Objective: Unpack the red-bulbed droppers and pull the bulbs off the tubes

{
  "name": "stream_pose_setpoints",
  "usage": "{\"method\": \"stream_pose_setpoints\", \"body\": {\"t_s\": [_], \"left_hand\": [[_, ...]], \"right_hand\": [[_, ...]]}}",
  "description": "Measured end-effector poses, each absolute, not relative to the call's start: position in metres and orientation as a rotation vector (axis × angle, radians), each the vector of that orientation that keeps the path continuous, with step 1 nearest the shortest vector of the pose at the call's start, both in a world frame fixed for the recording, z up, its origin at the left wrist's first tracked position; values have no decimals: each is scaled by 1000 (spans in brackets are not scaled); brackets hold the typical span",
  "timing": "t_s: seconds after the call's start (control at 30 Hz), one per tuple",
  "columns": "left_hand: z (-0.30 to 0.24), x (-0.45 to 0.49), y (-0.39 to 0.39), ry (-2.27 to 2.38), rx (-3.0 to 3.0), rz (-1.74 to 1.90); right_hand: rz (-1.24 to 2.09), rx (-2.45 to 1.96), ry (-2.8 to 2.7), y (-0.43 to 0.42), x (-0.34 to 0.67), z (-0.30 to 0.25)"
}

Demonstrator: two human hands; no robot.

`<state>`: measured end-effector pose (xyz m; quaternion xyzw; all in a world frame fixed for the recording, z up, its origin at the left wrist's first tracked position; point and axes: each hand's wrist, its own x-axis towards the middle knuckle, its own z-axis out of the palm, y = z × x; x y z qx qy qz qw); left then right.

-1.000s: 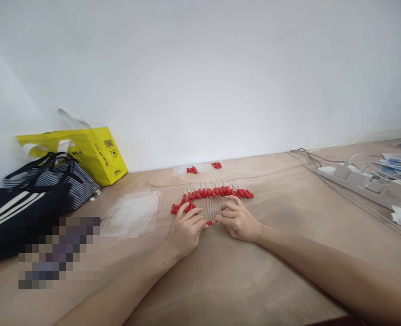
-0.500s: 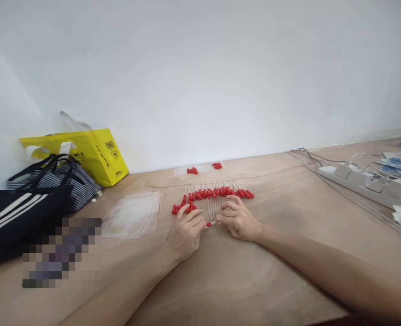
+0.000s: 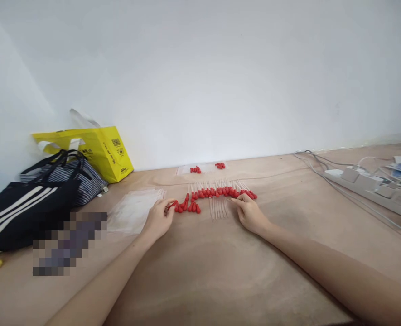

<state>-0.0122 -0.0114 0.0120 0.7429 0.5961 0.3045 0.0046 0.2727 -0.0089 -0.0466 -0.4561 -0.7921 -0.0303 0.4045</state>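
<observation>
My left hand is closed in a pinch on a red rubber bulb, at the left end of a small pile of loose red bulbs. On the right, my right hand has thumb and forefinger pressed together on what looks like the end of a thin glass dropper tube; the fingers hide most of it. Just left of it lies a row of bare clear tubes. Beyond them, several droppers with red bulbs lie side by side, bulbs toward me.
Clear zip bags lie stacked at the left. Near the wall, a clear bag holds more red-bulbed droppers. A yellow bag and a black striped bag stand far left. A power strip with cables is at right.
My hands, close together around a red bulb and tube before, have moved apart. The left went left to the loose bulbs; the right shifted to the right side of the bare tubes.
</observation>
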Motion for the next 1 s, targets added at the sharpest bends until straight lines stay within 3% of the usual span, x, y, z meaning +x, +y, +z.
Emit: {"method": "stream_pose_setpoints", "body": {"t_s": [0.33,0.73,1.0], "left_hand": [[12,-15,-3,2033,1931,773],[31,3,12,2067,2286,676],[33,42,50,2107,2130,579]], "right_hand": [[39,-1148,-2025,-6,254,-39],[68,-1060,-1975,-10,259,-36],[-62,-1104,-1905,-14,280,-31]]}}
